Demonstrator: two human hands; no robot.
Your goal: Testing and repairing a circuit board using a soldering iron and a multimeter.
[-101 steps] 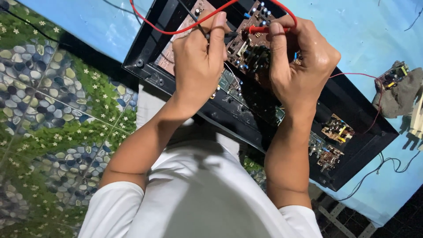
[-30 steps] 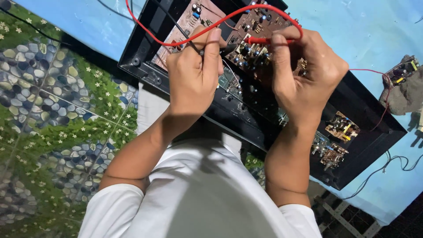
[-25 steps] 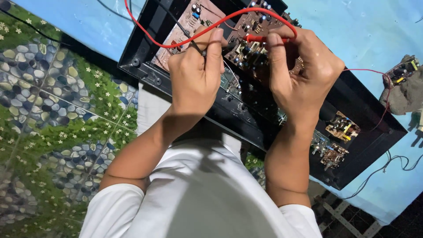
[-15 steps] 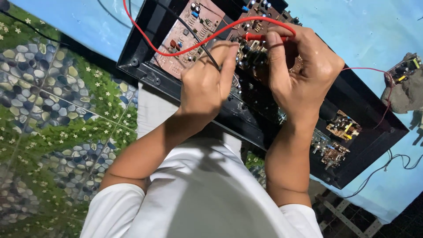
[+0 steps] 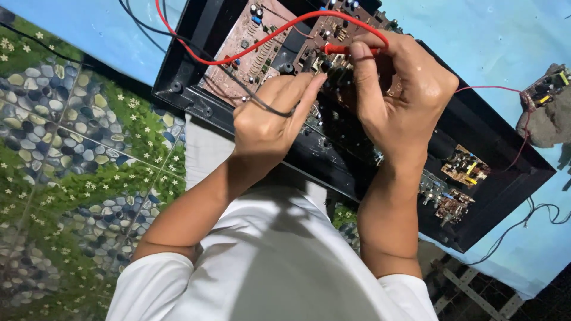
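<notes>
Since the earlier frame, my left hand [image 5: 267, 122] has slid off the brown circuit board [image 5: 253, 38] toward my right hand [image 5: 404, 98], so more of that board shows. From the head view, my left grip is pinched together on a thin black wire [image 5: 262, 106], fingertips touching the parts at the middle of the open black case [image 5: 488, 148]. My right grip is clamped on a red probe [image 5: 336, 49], its tip down among the same parts, its red wire [image 5: 238, 53] looping back over the brown board. The case lies on a blue bench [image 5: 493, 35], overhanging a green patterned floor [image 5: 71, 154]. A small yellow board [image 5: 464, 169] sits inside the case near my right wrist.
</notes>
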